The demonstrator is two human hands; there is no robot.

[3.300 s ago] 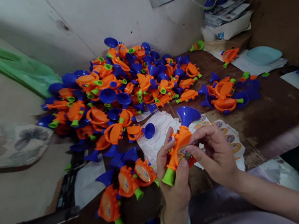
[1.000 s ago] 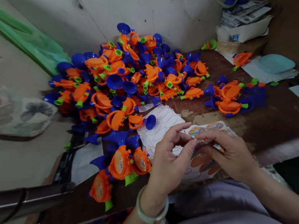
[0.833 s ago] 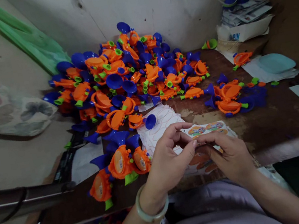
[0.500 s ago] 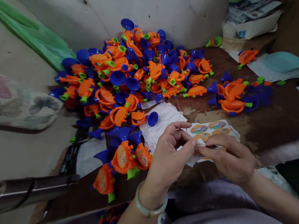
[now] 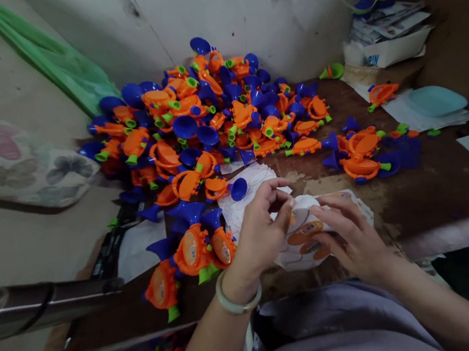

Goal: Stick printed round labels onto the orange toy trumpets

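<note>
Touching a curled sticker sheet [image 5: 304, 236], the right hand's grip [image 5: 349, 237] is half-open; left hand's grip [image 5: 266, 227] unclear.

Sticker sheet [image 5: 305, 241]: white backing, bowed and curled up, printed orange oval labels showing on its near half. Lies on dark wooden workbench [image 5: 437, 194]. Right hand [image 5: 349, 237]: fingers spread over sheet's right part, touching. Left hand [image 5: 265, 224]: fingers curled at sheet's left edge; contact unclear.
</note>
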